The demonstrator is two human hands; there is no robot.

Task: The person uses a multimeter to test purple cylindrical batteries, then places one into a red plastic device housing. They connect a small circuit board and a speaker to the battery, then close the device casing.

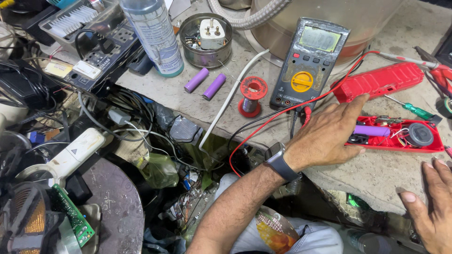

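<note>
My left hand (pixel 325 136), with a dark wristwatch (pixel 279 160), lies palm down on the concrete bench. Its fingertips touch the left end of an opened red case (pixel 426 146), which holds a purple cylindrical cell (pixel 372 130), wires and a round black part. The case's red cover (pixel 379 81) lies just beyond the hand. My right hand (pixel 431 207) rests spread at the bench's near right edge and holds nothing. A grey multimeter (pixel 308 63) with a yellow dial stands behind my left hand. Its red lead (pixel 263 127) loops past my wrist.
Two loose purple cells (pixel 205 83), a red wire spool (pixel 252 95), a round tin (pixel 206 55) holding a white plug and a tall clear bottle (pixel 153 33) stand at the back. A green screwdriver (pixel 414 110) lies by the case. Tangled cables, a power strip (pixel 101 51) and scrap fill the left.
</note>
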